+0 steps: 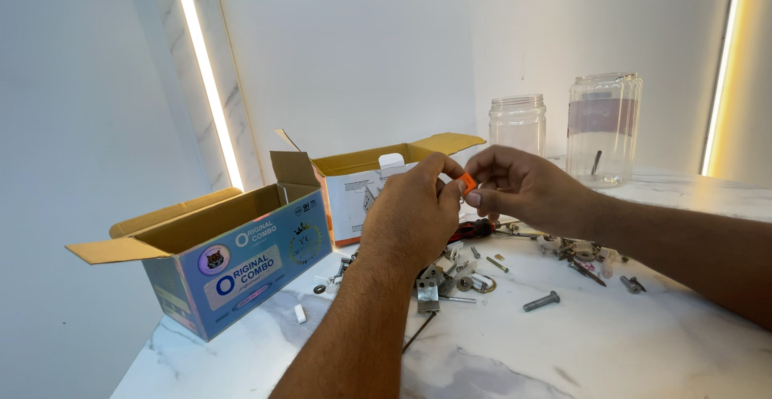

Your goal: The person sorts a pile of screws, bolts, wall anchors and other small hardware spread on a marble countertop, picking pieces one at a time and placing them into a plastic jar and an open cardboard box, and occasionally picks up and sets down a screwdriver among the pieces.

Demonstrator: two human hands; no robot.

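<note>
Two hands [470, 194], orange piece [468, 182] pinched between

Left hand [410, 210], right hand [523, 186] — bare, sleeveless forearms.

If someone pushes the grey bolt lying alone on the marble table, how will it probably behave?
The grey bolt looks like solid metal, so probably stiff and heavy for its size. Its round shank may roll on the smooth marble table, likely curving around its wider head.

Left hand [414, 206] and right hand [523, 186] pinch a small orange piece [468, 182] above scattered hardware [466, 274].
</note>
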